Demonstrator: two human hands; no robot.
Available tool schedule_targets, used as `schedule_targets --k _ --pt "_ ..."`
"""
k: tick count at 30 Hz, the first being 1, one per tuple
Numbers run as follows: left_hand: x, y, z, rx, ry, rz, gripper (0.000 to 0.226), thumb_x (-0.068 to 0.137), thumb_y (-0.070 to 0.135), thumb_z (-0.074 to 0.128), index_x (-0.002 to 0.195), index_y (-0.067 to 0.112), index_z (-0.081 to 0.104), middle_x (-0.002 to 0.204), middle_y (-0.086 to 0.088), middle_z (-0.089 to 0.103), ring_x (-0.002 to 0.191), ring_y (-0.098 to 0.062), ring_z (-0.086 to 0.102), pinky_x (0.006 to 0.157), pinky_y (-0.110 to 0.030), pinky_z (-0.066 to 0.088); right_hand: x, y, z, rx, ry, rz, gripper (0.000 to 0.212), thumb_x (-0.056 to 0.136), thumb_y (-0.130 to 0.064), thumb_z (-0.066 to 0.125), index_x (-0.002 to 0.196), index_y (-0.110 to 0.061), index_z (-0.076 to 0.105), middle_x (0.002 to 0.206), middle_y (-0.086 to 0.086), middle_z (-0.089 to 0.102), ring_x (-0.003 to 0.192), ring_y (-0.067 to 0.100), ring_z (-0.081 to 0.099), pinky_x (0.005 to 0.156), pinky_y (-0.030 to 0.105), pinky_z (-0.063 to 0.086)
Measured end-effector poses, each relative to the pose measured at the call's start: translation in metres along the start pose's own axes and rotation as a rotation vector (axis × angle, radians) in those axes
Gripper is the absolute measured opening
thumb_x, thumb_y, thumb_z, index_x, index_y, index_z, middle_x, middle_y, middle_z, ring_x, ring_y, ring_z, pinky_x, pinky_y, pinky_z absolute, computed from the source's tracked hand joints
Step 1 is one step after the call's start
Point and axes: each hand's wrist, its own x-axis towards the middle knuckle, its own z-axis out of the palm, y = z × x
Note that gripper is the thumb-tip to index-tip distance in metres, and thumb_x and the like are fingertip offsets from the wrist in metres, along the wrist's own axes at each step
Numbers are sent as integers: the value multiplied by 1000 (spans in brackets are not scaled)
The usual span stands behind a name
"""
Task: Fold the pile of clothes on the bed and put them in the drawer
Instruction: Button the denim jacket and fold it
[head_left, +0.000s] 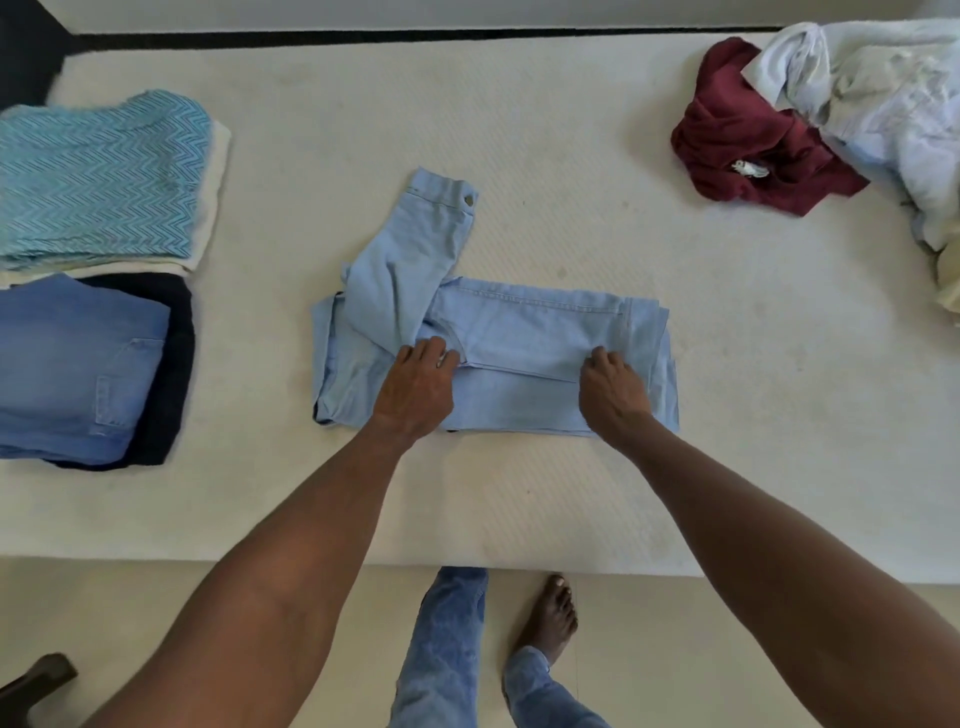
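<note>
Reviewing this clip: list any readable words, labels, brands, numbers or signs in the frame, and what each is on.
No readable text anywhere in the head view.
Maroon garment: a small white tag or print, too small and blurred to read.
Light blue jeans being folded by the left hand and right hand: a waistband button, no legible marking.
Folded denim and zigzag-patterned cloth: no lettering visible.

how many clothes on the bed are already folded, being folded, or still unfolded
Folded, stacked at left: 4 (zigzag teal top, cream piece, blue jeans, dark garment)
Being folded: 1 (light blue jeans)
Unfolded pile: at least 2 (maroon garment, white clothes)
Total: at least 7
</note>
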Motion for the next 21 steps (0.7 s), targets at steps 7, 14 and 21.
schedule_targets --k 7,14,21 --pt "15 -79 -22 -316 213 -406 15 89 6 42 96 7 55 92 -11 56 80 -28 51 71 -39 39 79 -61 -75 386 -60 238 10 83 -4 51 80 -4 60 99 20 67 94 37 65 73 36 48" --pt "38 -154 13 -1221 4 -1282 13 80 19 50 79 16 63 79 -7 71 76 -26 68 74 -42 57 219 -152 -112 1281 -132 505 51 86 -36 73 121 -7 49 106 6 50 87 16 51 65 26 41" --pt "35 -168 27 -1306 -140 -1259 11 81 18 54 77 16 64 82 -11 70 73 -23 62 71 -38 52 273 -170 -84 1578 -160 791 56 77 -10 81 125 3 57 106 15 66 87 28 67 67 37 58"
